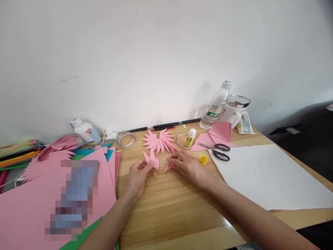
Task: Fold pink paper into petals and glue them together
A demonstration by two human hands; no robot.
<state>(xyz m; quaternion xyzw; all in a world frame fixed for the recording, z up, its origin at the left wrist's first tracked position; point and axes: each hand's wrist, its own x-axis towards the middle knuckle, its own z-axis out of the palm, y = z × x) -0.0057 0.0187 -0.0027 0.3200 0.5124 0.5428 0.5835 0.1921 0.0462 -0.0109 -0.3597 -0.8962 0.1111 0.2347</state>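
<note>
My left hand (138, 176) pinches a small folded pink paper piece (152, 160) with pointed tips, thumb on top. To its right, my right hand (188, 167) reaches over the table, its fingers closed on another folded pink paper piece (170, 165) that they partly cover. Just beyond both hands lies a pink paper star with many pointed rays (158, 141). A glue stick (190, 138) stands uncapped behind my right hand, and its yellow cap (203, 160) rests beside that hand. Scissors (220, 151) with black handles lie farther right.
Pink sheets (31, 208) and other coloured paper cover the left side. A white board (270, 177) lies at right. Along the wall stand a water bottle (213, 110), a white mug (235, 109) and a white bottle (87, 132); pens (166, 125) and wire coils (126, 140) lie between.
</note>
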